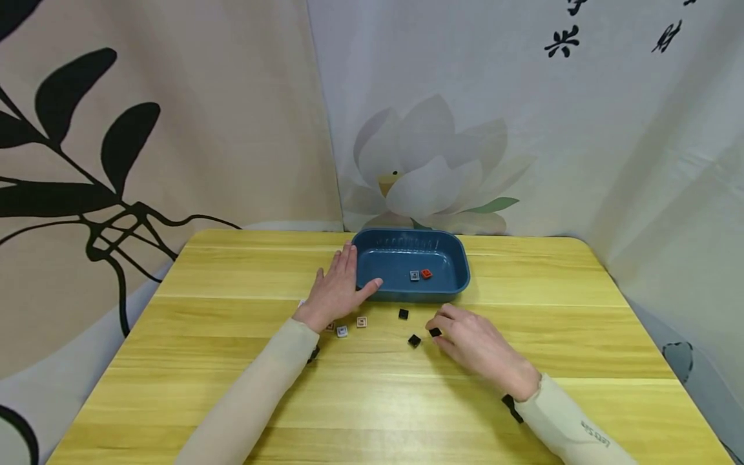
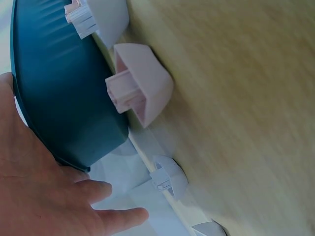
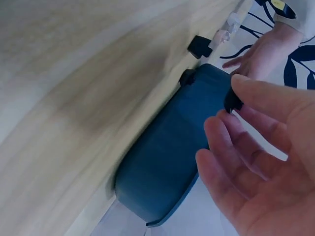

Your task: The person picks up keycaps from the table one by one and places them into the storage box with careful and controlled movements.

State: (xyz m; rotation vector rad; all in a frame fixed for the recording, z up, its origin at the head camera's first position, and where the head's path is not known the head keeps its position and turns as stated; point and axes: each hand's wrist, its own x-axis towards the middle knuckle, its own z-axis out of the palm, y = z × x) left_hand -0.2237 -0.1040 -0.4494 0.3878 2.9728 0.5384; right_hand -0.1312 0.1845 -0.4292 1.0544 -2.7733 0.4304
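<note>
My left hand rests at the left side of a blue plastic tray, fingers straight and thumb over the near rim. In front of the tray, my right hand pinches a black keycap between thumb and fingertips; the right wrist view also shows this black keycap held up off the table. Two more black keycaps lie just left of that hand. Inside the tray are a grey keycap and a red keycap.
Several pale keycaps lie near my left wrist, among them a pinkish keycap and a white keycap; some are partly hidden by the arm. The pinkish keycap shows its stem from the side. A printed curtain hangs behind the wooden table.
</note>
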